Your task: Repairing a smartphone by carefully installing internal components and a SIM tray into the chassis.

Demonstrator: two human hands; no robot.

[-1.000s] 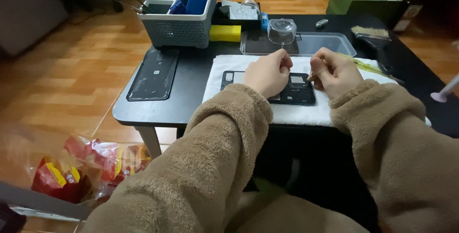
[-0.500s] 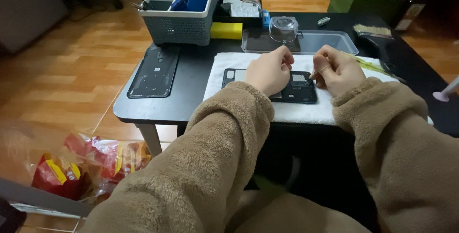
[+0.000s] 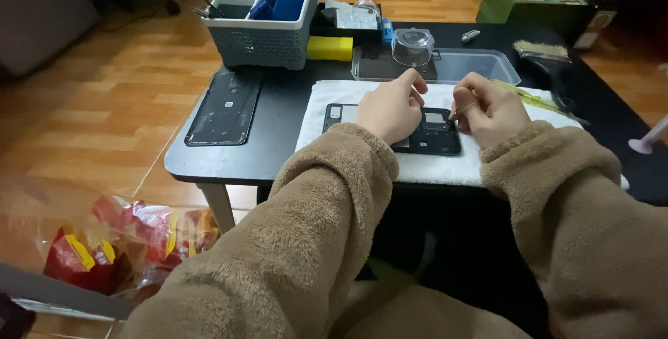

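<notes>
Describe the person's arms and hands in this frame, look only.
Both arms wear thick, fuzzy tan-brown fleece sleeves, the left sleeve and right sleeve alike, loose and bulky, ending in soft cuffs at the wrists. The left hand and right hand are bare: no gloves. No rings, watch or markings show from this view.

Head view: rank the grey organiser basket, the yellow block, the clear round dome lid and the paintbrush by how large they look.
1. grey organiser basket, clearly largest.
2. paintbrush, though its dark handle blends into the table.
3. yellow block and clear round dome lid look much alike; not ranked.
</notes>
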